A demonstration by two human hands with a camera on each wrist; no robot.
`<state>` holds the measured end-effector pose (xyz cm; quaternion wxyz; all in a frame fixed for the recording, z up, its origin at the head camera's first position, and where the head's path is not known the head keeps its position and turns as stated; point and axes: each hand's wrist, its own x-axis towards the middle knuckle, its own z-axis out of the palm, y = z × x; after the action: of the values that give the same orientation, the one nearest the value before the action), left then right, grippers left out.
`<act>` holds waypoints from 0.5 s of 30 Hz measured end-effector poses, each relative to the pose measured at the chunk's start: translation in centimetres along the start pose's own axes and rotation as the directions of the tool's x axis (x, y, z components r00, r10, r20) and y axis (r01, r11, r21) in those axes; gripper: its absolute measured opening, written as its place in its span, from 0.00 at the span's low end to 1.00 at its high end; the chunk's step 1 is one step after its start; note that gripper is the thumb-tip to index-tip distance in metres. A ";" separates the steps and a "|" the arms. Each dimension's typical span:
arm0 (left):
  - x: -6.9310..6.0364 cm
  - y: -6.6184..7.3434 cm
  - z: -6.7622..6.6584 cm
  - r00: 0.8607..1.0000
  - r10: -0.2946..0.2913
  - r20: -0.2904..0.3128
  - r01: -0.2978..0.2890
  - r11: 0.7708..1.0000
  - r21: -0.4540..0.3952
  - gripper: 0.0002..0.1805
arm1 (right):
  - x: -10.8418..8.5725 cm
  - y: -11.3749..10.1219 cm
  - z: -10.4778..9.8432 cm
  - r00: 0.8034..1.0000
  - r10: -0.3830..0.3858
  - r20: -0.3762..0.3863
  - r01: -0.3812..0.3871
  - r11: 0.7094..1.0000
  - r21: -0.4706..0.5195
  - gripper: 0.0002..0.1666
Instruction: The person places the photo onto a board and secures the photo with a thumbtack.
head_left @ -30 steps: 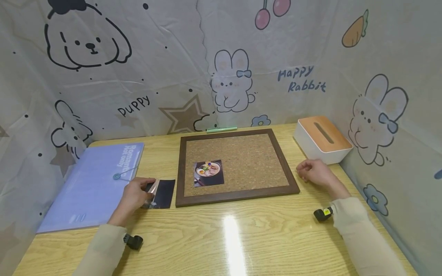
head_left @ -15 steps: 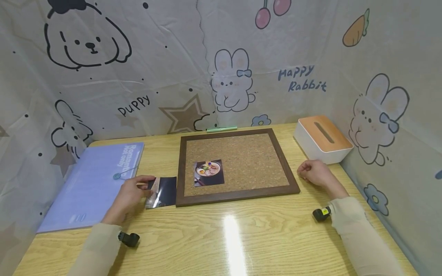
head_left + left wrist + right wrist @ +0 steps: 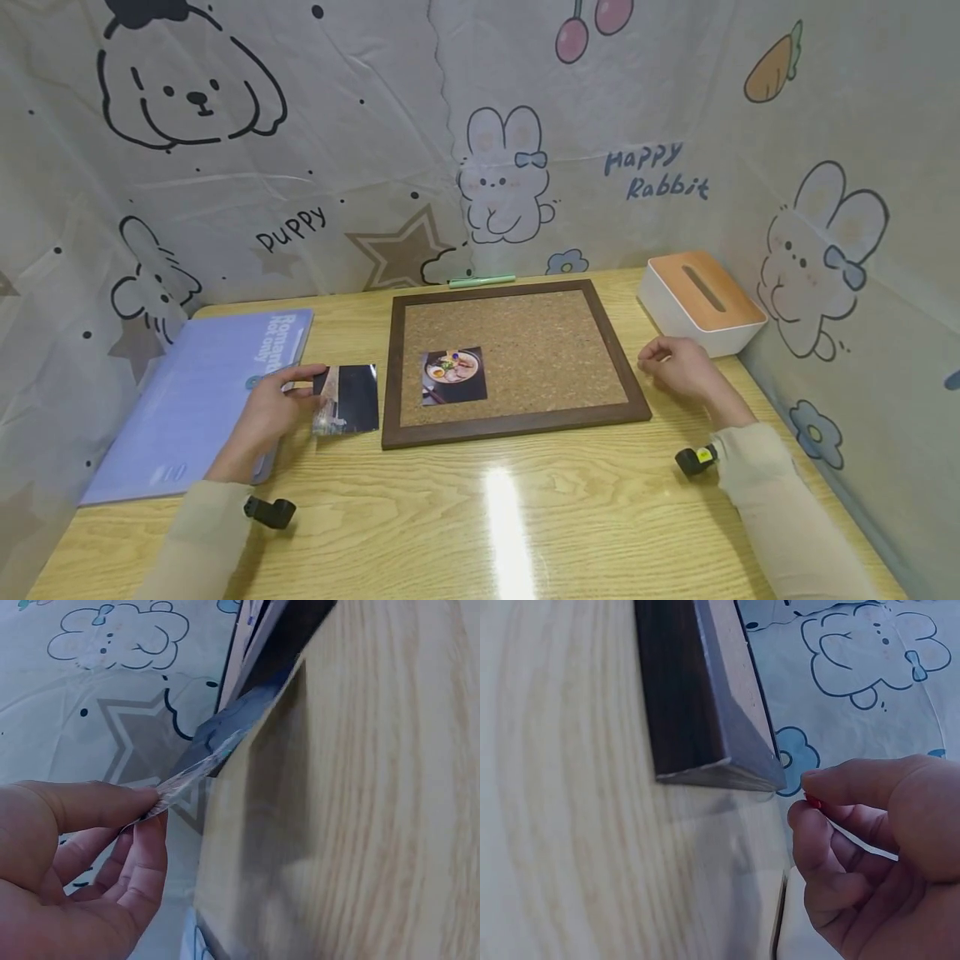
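Between thumb and fingers my left hand [image 3: 272, 410] pinches the left edge of a dark glossy photo [image 3: 358, 400]. In the left wrist view the photo [image 3: 217, 742] is tilted above the wood, held by the left hand [image 3: 82, 862]. My right hand [image 3: 678, 367] hovers by the right side of the cork board [image 3: 547, 350]. Seen from the right wrist, that hand [image 3: 877, 855] pinches a small red object [image 3: 814, 801] between thumb and index finger. A food photo [image 3: 454, 377] with a small blue dot at its top lies on the board's lower left.
A blue-violet folder [image 3: 187, 400] lies at the left, partly under my left forearm. Behind the board is a green pen [image 3: 482, 282]. At the back right stands a white box with a wooden lid [image 3: 705, 292]. Patterned cloth [image 3: 360, 167] hangs around the table.
The photo has come up off the table in my left hand, which has moved slightly left and away from me. My right hand has shifted a little toward the board.
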<state>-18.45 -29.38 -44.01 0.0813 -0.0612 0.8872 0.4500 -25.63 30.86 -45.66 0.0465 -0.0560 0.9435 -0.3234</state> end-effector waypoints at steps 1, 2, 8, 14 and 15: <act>0.0 0.1 -0.1 1.000 0.006 -0.008 -0.006 1.000 -0.010 0.32 | 0.0 -0.1 0.0 1.000 -0.004 -0.003 0.004 1.000 -0.010 0.08; -0.1 0.2 -0.2 1.000 0.012 -0.016 -0.012 1.000 -0.017 0.32 | 0.1 -0.1 0.0 1.000 -0.009 -0.006 0.009 1.000 -0.019 0.07; -0.2 0.8 -0.4 0.998 0.025 -0.052 -0.028 0.998 -0.061 0.32 | 0.2 -0.8 -0.1 1.000 -0.010 -0.012 0.010 0.999 -0.039 0.07; 0.0 1.7 -0.3 0.999 0.038 -0.005 -0.038 0.990 -0.137 0.35 | 0.4 -1.6 -0.2 1.000 0.005 0.014 -0.005 1.000 0.014 0.08; 0.1 1.9 -0.2 0.999 0.043 0.009 -0.041 0.987 -0.157 0.35 | 0.5 -1.7 -0.2 1.000 0.009 0.023 -0.010 1.000 0.029 0.09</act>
<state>-18.87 -28.41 -42.37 0.0724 -0.0460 0.8496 0.5205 -25.98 29.59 -44.47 0.0595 -0.0543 0.9384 -0.3361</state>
